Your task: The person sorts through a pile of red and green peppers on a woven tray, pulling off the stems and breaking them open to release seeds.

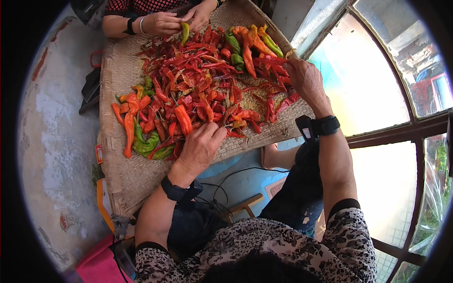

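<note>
A heap of wrinkled red chili peppers (188,89) covers a woven tray (118,165), with loose pale seeds among them. My left hand (200,146) is at the tray's near edge, beside an upright orange-red pepper (183,120). Its fingers are curled closed, and whatever is between the fingertips is hidden. On the right side my right hand (306,80) has its fingers bent closed at the end of a red pepper (270,61). Plump orange peppers (257,41) lie just beyond it. Green peppers (146,141) sit at the left of the heap.
Across the tray, another person's hands (177,21) hold a yellow-green pepper (185,34). A framed window (363,70) stands close on my right, a worn wall (61,127) on the left. Below are a dark cable (236,172), a wooden stool piece (247,203) and a pink cloth (101,262).
</note>
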`<state>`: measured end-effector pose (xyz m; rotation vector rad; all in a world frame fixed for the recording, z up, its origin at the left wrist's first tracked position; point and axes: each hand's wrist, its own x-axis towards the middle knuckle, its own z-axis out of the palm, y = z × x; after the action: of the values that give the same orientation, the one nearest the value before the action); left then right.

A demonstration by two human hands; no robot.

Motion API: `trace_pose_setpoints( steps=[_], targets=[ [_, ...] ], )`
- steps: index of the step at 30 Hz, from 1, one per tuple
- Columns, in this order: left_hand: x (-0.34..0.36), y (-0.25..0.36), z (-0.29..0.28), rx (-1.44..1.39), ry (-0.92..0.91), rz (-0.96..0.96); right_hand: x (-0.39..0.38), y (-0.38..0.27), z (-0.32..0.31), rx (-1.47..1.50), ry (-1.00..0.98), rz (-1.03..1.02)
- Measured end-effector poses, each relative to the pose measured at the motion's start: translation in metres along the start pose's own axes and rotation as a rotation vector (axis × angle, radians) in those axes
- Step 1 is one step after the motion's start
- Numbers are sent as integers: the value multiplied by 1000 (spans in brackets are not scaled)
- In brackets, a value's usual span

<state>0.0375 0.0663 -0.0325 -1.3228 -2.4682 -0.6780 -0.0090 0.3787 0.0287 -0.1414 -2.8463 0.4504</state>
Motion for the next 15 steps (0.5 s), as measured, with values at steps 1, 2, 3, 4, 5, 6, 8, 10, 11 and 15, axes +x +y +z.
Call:
trace_pose_setpoints(
  steps=[1, 2, 3, 4, 5, 6, 8, 10, 11, 15],
  targets=[
    [-1, 1, 1, 1, 0, -2, -4, 6, 3, -116, 100, -47],
    [0, 0, 1, 1, 1, 0, -6, 8, 3, -232, 203, -96],
    [0, 0, 2, -3, -8, -2, -8, 9, 4, -233, 205, -95],
    [0, -1, 3, -8, -17, -5, -13, 10, 6, -196, 273, -169],
    [-2, -1, 2, -5, -24, -12, -16, 3, 8, -149, 335, -245],
    [-2, -1, 1, 6, -13, -3, -16, -3, 9, 20, 44, -250],
    [1, -3, 0, 13, -14, 3, -29, -12, 8, 61, -315, -240],
    [3, -3, 3, 2, 28, 11, -37, -17, 15, -45, -456, -246],
    [10, -8, 0, 41, 9, 22, -28, -17, 19, -112, -469, -248],
    [4, -3, 3, 25, 5, 13, -40, -19, 42, -77, -383, -220]
  ],
)
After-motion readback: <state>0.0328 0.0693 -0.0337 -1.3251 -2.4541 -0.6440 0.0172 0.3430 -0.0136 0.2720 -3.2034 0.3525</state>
